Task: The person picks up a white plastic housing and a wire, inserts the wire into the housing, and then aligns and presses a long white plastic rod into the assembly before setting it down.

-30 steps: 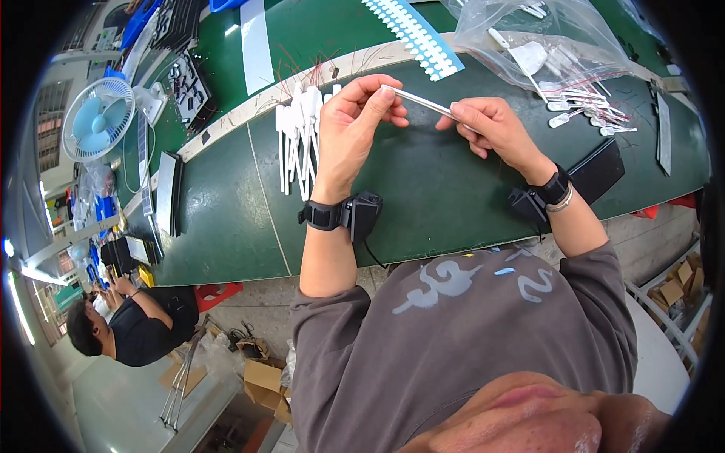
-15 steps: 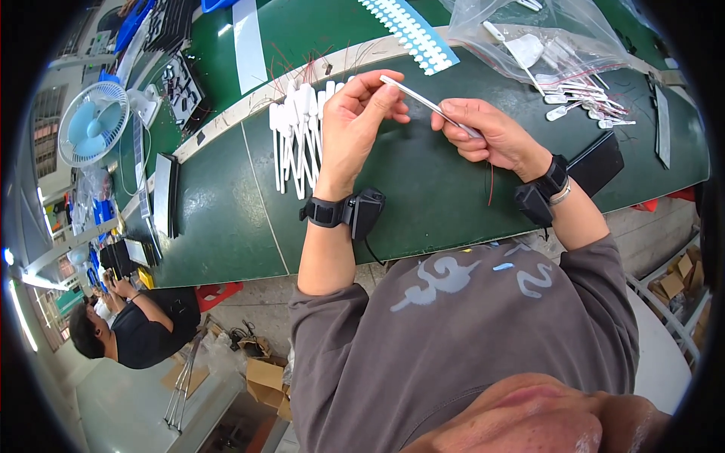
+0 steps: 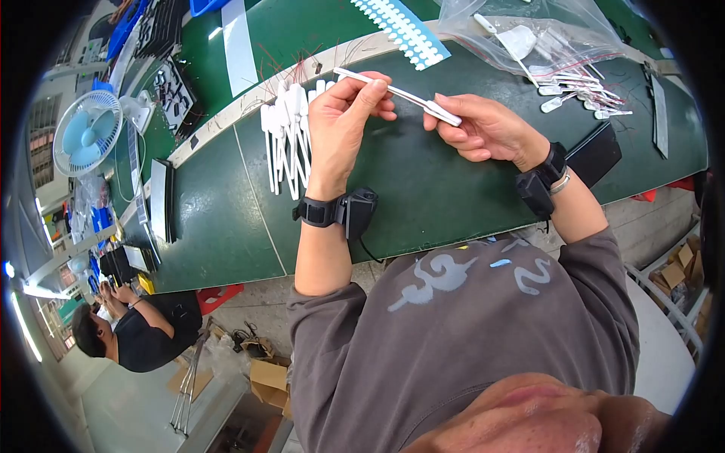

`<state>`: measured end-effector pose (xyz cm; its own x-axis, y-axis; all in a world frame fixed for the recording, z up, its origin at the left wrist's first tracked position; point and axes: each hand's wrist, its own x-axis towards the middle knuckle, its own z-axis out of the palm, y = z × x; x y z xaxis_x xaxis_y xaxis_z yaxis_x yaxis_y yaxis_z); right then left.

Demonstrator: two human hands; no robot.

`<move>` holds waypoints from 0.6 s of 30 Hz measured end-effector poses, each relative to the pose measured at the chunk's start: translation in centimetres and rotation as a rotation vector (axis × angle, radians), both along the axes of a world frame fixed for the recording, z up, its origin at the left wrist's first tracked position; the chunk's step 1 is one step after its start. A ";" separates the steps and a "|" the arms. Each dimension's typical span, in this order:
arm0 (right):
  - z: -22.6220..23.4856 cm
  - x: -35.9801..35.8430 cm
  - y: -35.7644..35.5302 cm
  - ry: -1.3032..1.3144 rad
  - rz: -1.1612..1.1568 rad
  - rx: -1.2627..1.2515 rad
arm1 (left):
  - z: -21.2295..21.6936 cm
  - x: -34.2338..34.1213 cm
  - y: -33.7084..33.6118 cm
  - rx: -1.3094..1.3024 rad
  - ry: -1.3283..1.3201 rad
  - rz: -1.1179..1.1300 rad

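1. Green table [image 3: 423, 211]: beneath the pile of white sticks [image 3: 294, 100], reaching well out on both sides. Pile taken as landmark for all places below.
2. Clear plastic bag [image 3: 585, 41]: well right of the pile and farther off, with white pieces inside.
3. Blue-bladed fan [image 3: 88, 130]: well left of the pile.
4. Light-blue sheet with white tabs [image 3: 400, 32]: beyond the pile, to its right.
5. Right hand [image 3: 483, 132]: well right of the pile; thumb and forefinger closed on the wide end of the white rod [image 3: 411, 96], other fingers curled.
6. Left hand [image 3: 340, 124]: just beside the pile, on its right; thumb and fingertips pinched on the slim shaft.
7. White rod: right of the pile, raised off the table between 2 hands, tilted, slim end poking past the left hand. Judged light, fairly stiff, smooth, so apt to roll or slip. Possibly fragile at the neck; avoid bending there. Take hold at 2 spots: mid-shaft and wide end. Inner make-up: cannot tell.
8. Thin red wires [image 3: 300, 64]: at the far end of the pile. Judged soft, easily snagged; avoid pulling.
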<state>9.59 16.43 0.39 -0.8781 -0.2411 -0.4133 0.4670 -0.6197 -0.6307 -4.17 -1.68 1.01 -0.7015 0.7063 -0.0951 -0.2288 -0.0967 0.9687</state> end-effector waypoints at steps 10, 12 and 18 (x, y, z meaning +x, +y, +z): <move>-0.8 0.0 -0.3 0.001 0.029 -0.161 | 0.2 0.1 0.0 0.043 -0.019 -0.047; -1.0 0.0 -0.5 -0.006 0.004 -0.147 | 0.2 0.3 0.1 0.048 -0.032 -0.039; -1.2 -0.1 -1.5 0.211 -0.114 0.147 | -0.9 1.7 0.7 -0.021 0.001 0.017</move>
<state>9.47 14.98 -0.85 -0.9665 -0.0869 -0.2414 0.2481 -0.5557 -0.7935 -2.45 -0.94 0.16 -0.7136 0.6920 -0.1090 -0.2260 -0.0802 0.9708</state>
